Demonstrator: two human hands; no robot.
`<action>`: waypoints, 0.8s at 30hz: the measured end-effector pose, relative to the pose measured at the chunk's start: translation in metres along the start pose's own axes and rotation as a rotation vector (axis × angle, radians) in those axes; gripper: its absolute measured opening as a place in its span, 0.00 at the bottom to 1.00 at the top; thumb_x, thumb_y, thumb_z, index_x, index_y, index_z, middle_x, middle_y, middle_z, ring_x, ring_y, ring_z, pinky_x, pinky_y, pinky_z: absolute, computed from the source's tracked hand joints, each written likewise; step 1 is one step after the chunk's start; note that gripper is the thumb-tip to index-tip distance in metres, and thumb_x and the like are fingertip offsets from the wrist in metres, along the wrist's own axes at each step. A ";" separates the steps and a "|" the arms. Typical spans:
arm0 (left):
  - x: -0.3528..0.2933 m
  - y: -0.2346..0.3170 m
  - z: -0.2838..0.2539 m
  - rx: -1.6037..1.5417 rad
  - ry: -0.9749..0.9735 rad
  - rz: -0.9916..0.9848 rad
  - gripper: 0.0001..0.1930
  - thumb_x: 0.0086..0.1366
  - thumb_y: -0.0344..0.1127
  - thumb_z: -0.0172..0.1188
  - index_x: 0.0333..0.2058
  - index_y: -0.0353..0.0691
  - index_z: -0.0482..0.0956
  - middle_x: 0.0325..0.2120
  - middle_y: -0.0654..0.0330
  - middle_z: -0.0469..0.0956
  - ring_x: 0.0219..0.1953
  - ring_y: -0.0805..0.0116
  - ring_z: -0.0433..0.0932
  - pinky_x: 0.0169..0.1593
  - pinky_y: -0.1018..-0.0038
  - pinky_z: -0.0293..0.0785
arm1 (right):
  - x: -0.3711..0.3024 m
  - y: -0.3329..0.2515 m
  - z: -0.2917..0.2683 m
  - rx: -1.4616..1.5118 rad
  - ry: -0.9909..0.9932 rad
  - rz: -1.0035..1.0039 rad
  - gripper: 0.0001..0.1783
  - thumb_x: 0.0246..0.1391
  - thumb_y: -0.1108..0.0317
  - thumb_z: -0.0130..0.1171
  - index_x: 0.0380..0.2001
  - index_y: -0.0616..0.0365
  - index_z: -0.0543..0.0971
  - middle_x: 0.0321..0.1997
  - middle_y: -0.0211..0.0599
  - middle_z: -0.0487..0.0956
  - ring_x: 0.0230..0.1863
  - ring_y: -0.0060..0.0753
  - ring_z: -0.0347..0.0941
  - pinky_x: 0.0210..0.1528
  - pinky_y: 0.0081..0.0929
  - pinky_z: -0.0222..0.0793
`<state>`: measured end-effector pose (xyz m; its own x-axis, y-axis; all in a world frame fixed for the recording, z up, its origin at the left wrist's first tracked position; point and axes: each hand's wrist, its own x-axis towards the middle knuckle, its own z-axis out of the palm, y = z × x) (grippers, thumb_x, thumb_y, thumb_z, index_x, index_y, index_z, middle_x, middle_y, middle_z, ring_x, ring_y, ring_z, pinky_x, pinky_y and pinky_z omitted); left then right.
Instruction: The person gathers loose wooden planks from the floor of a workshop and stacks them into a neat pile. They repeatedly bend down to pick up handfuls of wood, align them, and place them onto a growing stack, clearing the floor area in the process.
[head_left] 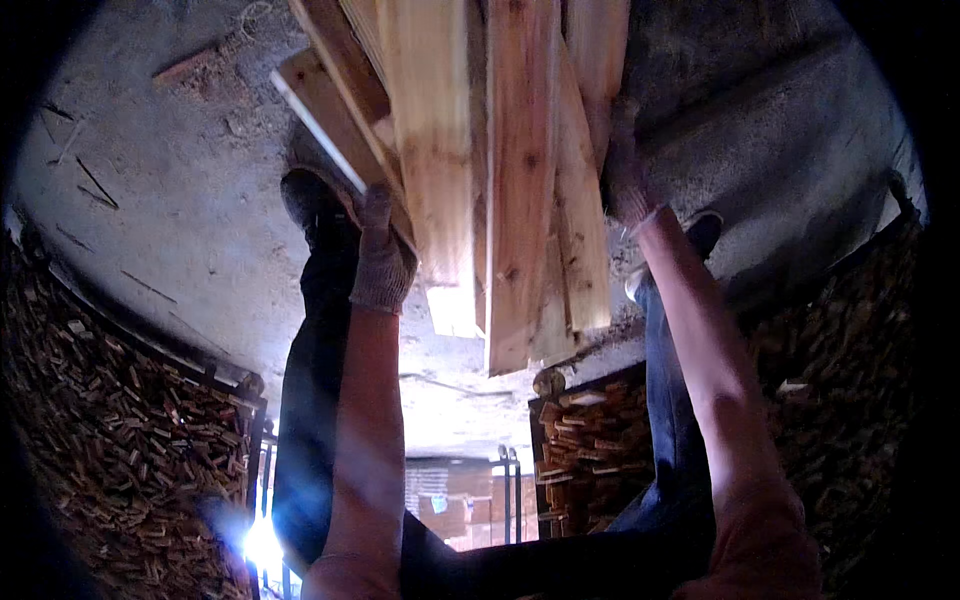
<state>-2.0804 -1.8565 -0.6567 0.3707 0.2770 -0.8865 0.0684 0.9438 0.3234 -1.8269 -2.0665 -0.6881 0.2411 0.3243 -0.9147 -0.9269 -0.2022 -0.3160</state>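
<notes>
Several long, pale wooden planks (520, 190) lie in a loose, uneven bundle in front of me, running away from me past the top of the view. My left hand (385, 265), in a knitted work glove, grips the bundle's left side, its thumb along a plank's edge and its other fingers hidden. A shorter, dark-faced plank (330, 115) sticks out at an angle beyond that hand. On the right side, my right hand (627, 190), also gloved, is against the outermost plank. Its fingers are dark and blurred, so their grip is unclear.
Wire-sided bins full of small wood pieces stand at left (130, 440) and right (590, 440). The grey concrete floor (190, 200) has scattered splinters and a reddish wood scrap (185, 65). My shoes (310, 205) stand on either side of the planks. Bright light glares low at left.
</notes>
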 end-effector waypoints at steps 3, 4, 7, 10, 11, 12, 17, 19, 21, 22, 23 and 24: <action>-0.002 -0.004 0.008 0.192 0.064 -0.001 0.38 0.70 0.56 0.63 0.70 0.44 0.60 0.62 0.56 0.70 0.63 0.58 0.71 0.67 0.60 0.69 | 0.004 0.003 -0.005 -0.016 0.002 0.003 0.52 0.63 0.25 0.50 0.70 0.61 0.66 0.67 0.41 0.73 0.63 0.40 0.71 0.64 0.37 0.70; 0.004 -0.002 0.003 0.347 -0.006 0.061 0.36 0.70 0.54 0.65 0.68 0.42 0.64 0.61 0.56 0.73 0.63 0.58 0.72 0.67 0.62 0.69 | 0.004 0.004 -0.008 -0.036 0.002 -0.006 0.52 0.62 0.25 0.50 0.70 0.61 0.67 0.67 0.41 0.73 0.63 0.40 0.71 0.64 0.37 0.70; 0.008 0.003 -0.006 0.998 -0.042 -0.049 0.33 0.68 0.47 0.69 0.64 0.34 0.71 0.58 0.54 0.77 0.60 0.61 0.75 0.65 0.67 0.69 | 0.003 0.018 -0.027 -0.141 -0.032 -0.037 0.53 0.62 0.24 0.49 0.71 0.61 0.67 0.66 0.40 0.74 0.63 0.39 0.71 0.65 0.37 0.69; 0.014 -0.001 -0.016 0.981 -0.086 -0.021 0.35 0.67 0.45 0.70 0.65 0.33 0.69 0.58 0.55 0.77 0.59 0.63 0.74 0.65 0.66 0.68 | 0.017 0.042 -0.058 -0.317 -0.030 -0.007 0.49 0.62 0.26 0.51 0.68 0.59 0.70 0.63 0.39 0.77 0.62 0.36 0.72 0.64 0.34 0.69; 0.013 -0.016 -0.016 0.570 -0.082 0.019 0.31 0.67 0.43 0.69 0.63 0.34 0.71 0.58 0.55 0.77 0.59 0.62 0.75 0.65 0.64 0.69 | 0.026 0.054 -0.077 -0.256 -0.059 0.019 0.47 0.63 0.27 0.53 0.67 0.59 0.72 0.61 0.38 0.78 0.62 0.35 0.72 0.64 0.33 0.69; 0.014 -0.023 -0.044 0.890 -0.180 0.206 0.30 0.68 0.43 0.68 0.63 0.34 0.72 0.59 0.56 0.76 0.60 0.62 0.74 0.66 0.64 0.67 | 0.036 0.064 -0.093 -0.199 -0.096 0.044 0.45 0.63 0.28 0.54 0.65 0.58 0.73 0.60 0.37 0.78 0.61 0.33 0.72 0.63 0.32 0.69; 0.016 -0.030 -0.081 0.057 -0.071 -0.135 0.26 0.67 0.37 0.63 0.61 0.34 0.73 0.56 0.54 0.79 0.57 0.56 0.79 0.63 0.58 0.75 | 0.020 0.020 -0.036 -0.219 -0.125 0.102 0.41 0.63 0.34 0.59 0.63 0.60 0.75 0.59 0.37 0.79 0.55 0.31 0.76 0.58 0.31 0.74; -0.013 -0.014 -0.057 -0.022 -0.037 -0.129 0.27 0.65 0.36 0.63 0.61 0.34 0.73 0.55 0.52 0.79 0.58 0.56 0.79 0.62 0.58 0.78 | 0.019 0.022 -0.026 -0.095 -0.139 0.193 0.40 0.63 0.36 0.61 0.62 0.62 0.75 0.59 0.38 0.79 0.54 0.30 0.77 0.57 0.32 0.75; -0.012 -0.018 -0.052 -0.037 -0.063 -0.132 0.27 0.65 0.37 0.63 0.62 0.35 0.72 0.56 0.53 0.78 0.58 0.56 0.79 0.63 0.58 0.77 | 0.020 0.014 -0.024 0.080 -0.076 0.234 0.37 0.67 0.41 0.59 0.63 0.62 0.74 0.60 0.39 0.79 0.58 0.31 0.75 0.60 0.32 0.74; -0.004 -0.022 -0.047 -0.038 -0.093 -0.126 0.27 0.65 0.37 0.64 0.62 0.35 0.72 0.57 0.53 0.78 0.59 0.56 0.78 0.63 0.57 0.77 | 0.022 0.016 -0.032 0.134 -0.080 0.200 0.38 0.67 0.41 0.59 0.65 0.62 0.72 0.61 0.39 0.78 0.59 0.31 0.74 0.61 0.32 0.74; -0.009 -0.018 0.006 0.023 -0.172 -0.097 0.27 0.67 0.37 0.63 0.62 0.36 0.72 0.58 0.54 0.77 0.59 0.56 0.78 0.64 0.57 0.75 | 0.026 0.020 -0.044 0.130 -0.065 0.170 0.38 0.67 0.41 0.59 0.65 0.62 0.72 0.61 0.39 0.78 0.59 0.31 0.74 0.61 0.32 0.73; -0.013 -0.023 0.018 0.033 -0.188 -0.078 0.28 0.66 0.37 0.64 0.63 0.35 0.71 0.59 0.55 0.76 0.60 0.57 0.77 0.65 0.58 0.73 | 0.026 0.022 -0.043 0.118 -0.074 0.161 0.38 0.66 0.41 0.59 0.65 0.62 0.72 0.62 0.39 0.78 0.60 0.31 0.74 0.62 0.32 0.73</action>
<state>-2.0703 -1.8853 -0.6468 0.5291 0.1622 -0.8329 0.1328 0.9536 0.2701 -1.8291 -2.1018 -0.7301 0.0698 0.3642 -0.9287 -0.9801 -0.1481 -0.1318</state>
